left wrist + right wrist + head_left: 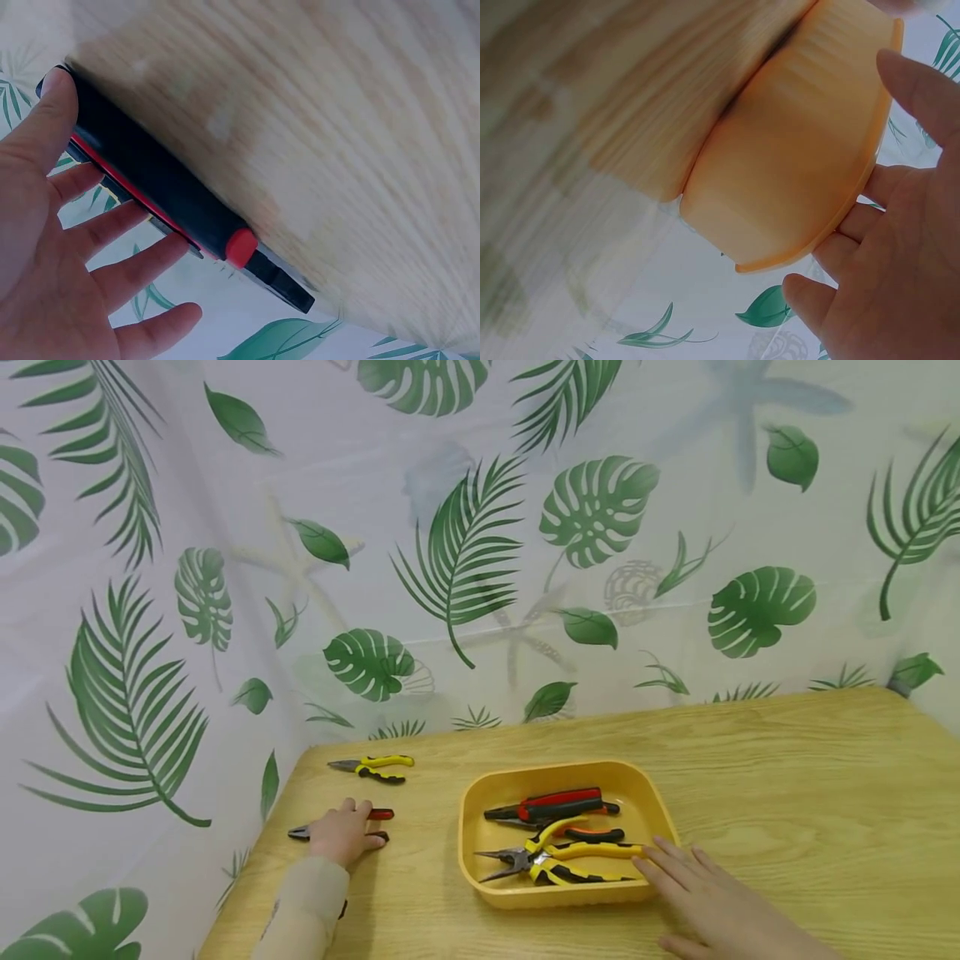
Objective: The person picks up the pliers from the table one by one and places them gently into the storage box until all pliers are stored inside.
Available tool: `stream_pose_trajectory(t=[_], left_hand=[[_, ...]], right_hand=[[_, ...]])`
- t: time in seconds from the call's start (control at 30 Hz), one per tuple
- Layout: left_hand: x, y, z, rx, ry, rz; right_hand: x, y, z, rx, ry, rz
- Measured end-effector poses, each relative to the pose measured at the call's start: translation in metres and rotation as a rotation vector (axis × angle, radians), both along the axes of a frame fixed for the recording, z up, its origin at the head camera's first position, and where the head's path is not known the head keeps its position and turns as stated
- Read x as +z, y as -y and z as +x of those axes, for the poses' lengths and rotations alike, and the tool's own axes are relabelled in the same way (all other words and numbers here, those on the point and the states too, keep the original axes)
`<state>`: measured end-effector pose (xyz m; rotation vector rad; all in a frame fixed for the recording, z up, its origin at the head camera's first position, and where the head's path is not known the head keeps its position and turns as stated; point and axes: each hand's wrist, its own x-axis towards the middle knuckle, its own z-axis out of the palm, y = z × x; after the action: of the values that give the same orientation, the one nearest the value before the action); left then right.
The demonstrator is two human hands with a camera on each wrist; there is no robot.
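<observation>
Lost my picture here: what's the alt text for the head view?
The person's left hand lies over red-and-black pliers on a wood-grain table, while the right hand is at the right rim of a yellow tray holding several more pliers. Yellow-and-black pliers lie beyond the left hand, before a leaf-print backdrop.

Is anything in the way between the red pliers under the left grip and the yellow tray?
Nothing visible stands on the table between the red pliers under the left grip and the tray. Only the tray's raised side rises there.
</observation>
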<state>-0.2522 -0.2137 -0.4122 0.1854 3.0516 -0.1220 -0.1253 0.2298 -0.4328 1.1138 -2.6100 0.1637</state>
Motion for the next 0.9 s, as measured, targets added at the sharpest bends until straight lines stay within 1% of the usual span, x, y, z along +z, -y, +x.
stream_pose_trajectory(t=[0.1, 0.3, 0.4, 0.7, 0.9], left_hand=[[-0.001, -0.001, 0.004, -0.007, -0.005, -0.011], [0.003, -0.006, 0.012, -0.023, 0.004, -0.024], [0.002, -0.007, 0.015, -0.036, 0.0, -0.032], [-0.004, -0.006, 0.022, -0.126, -0.063, -0.086], [-0.005, 0.001, 0.021, -0.214, -0.109, -0.138]], right_hand=[[0.0, 0.0, 0.0, -0.003, -0.002, -0.001], [-0.001, 0.001, 0.0, -0.01, 0.004, -0.01], [0.0, 0.0, 0.0, -0.013, 0.02, -0.014], [0.002, 0.001, 0.001, -0.034, 0.056, -0.003], [0.003, 0.002, 0.002, -0.039, 0.068, -0.011]])
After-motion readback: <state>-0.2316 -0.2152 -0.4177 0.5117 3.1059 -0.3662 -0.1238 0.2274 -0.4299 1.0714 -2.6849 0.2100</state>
